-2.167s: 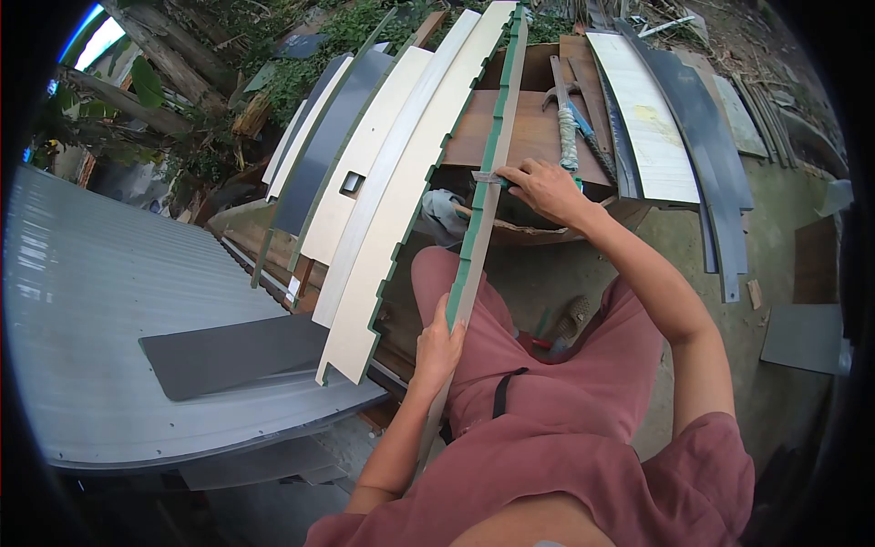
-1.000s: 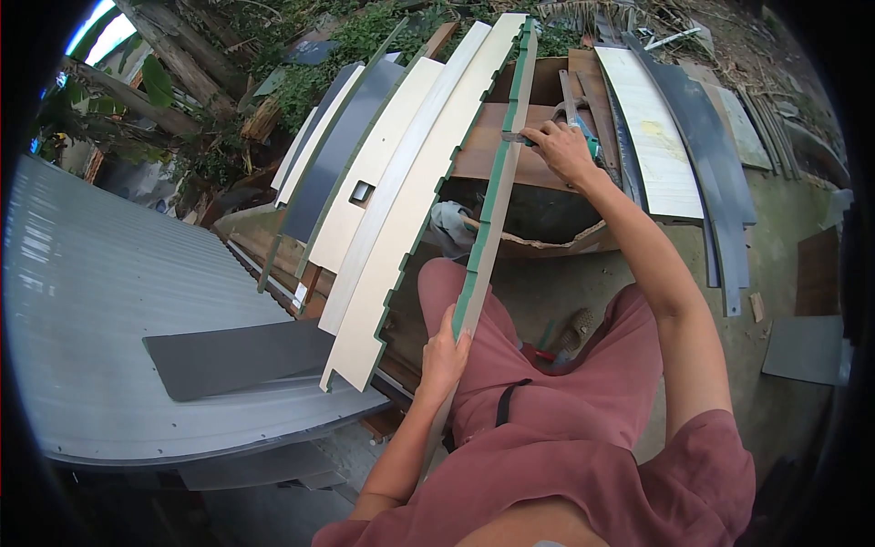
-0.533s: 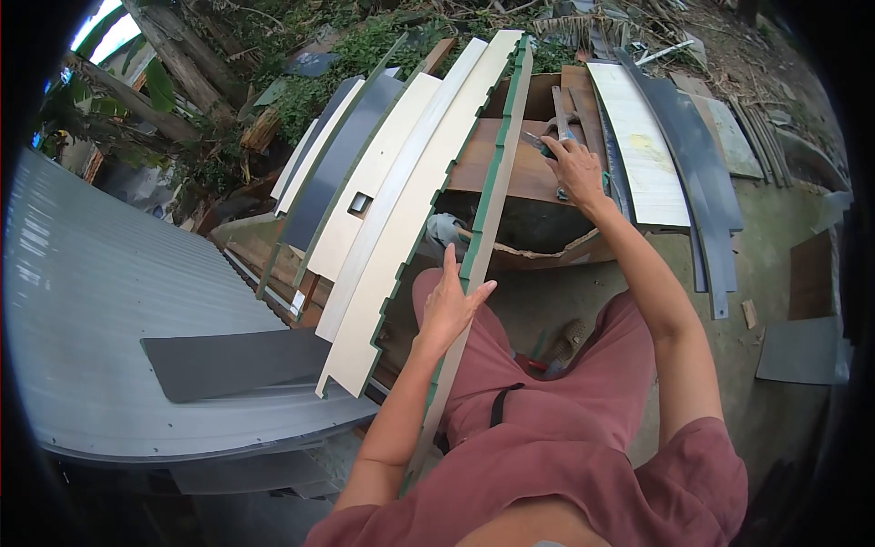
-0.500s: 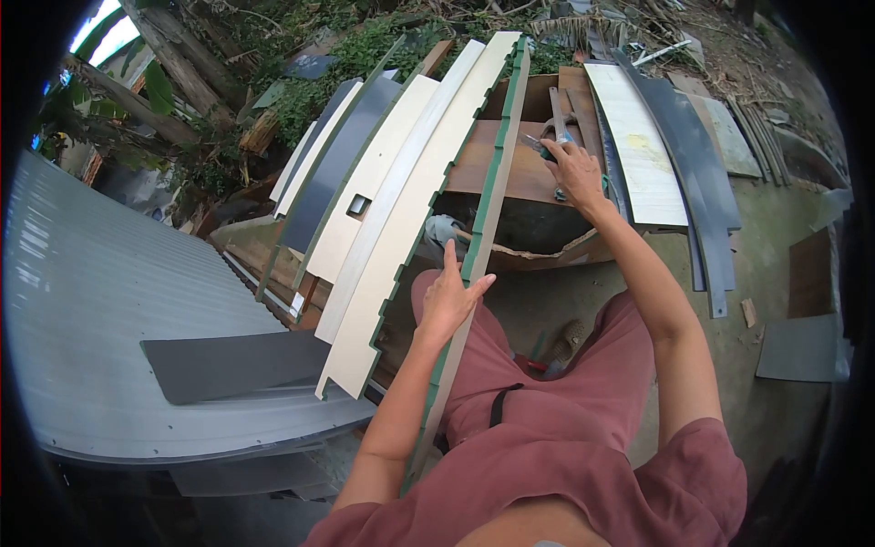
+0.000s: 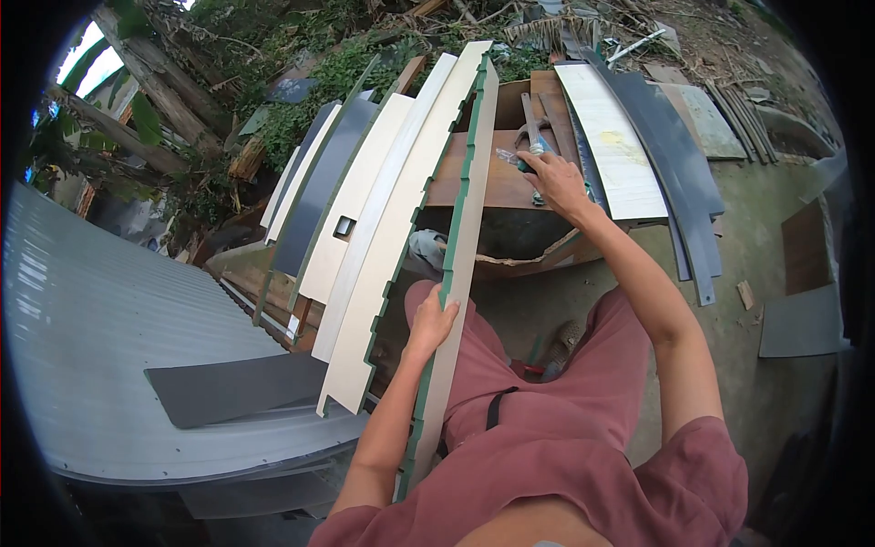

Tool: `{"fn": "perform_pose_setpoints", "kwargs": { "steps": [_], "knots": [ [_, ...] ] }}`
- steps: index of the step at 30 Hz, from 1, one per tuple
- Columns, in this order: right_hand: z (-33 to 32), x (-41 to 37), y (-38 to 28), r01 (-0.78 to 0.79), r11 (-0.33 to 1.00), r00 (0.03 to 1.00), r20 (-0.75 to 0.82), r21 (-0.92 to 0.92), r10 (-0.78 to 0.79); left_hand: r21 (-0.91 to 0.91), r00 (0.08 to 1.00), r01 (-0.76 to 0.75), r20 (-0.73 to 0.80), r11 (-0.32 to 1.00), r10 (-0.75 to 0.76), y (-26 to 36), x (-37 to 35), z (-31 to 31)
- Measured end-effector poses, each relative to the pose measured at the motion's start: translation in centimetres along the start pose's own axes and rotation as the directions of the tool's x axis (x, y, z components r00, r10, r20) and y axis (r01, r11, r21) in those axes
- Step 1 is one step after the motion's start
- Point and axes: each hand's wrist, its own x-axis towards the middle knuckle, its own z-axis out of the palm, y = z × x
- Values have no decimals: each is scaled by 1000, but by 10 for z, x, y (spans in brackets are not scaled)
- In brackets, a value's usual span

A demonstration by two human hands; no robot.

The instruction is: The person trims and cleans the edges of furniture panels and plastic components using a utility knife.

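A long narrow strip (image 5: pixel 468 214) with a notched green edge runs from my lap up toward the top centre. My left hand (image 5: pixel 432 321) grips it near its middle, with the thumb on the pale face. To the right, my right hand (image 5: pixel 554 184) is closed on a small tool over the brown cardboard box (image 5: pixel 483 173); the tool's dark green handle shows at the fingertips, and its form is too small to tell. Beside the strip lies a wide cream panel (image 5: pixel 401 228) with a matching notched green edge.
More cream and grey panels (image 5: pixel 319 196) lean at the left, above a corrugated metal sheet (image 5: pixel 118 292) bearing a dark plate (image 5: pixel 237 387). At the right are a white board (image 5: pixel 615 146) and grey strips (image 5: pixel 670 150). A grey cloth (image 5: pixel 425 250) hangs by the box.
My left hand has moved down and closed on the notched strip, after having its fingers spread. My right hand has shifted slightly left and down with the tool.
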Motion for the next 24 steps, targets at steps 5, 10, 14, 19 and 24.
{"fn": "perform_pose_setpoints", "kwargs": {
  "steps": [5, 10, 14, 19, 24],
  "knots": [
    [7, 3, -17, 74, 981, 993, 81, 178, -90, -59, 992, 110, 65, 992, -107, -2, -54, -18],
    [-14, 1, -67, 131, 967, 912, 355, 220, -205, -87, 982, 178, 84, 980, -170, -14, -96, -22],
    [6, -11, -80, 343, 917, 877, 282, 202, -390, -88, 989, 146, 28, 985, -144, -26, -106, -11],
    [25, -15, -75, 441, 892, 875, 175, 96, -452, -39, 991, 133, -5, 990, -134, -29, -107, -3],
    [19, -6, -65, 100, 964, 938, 300, 246, -174, 20, 989, 145, -18, 989, -145, -17, -109, -1]
  ]
}}
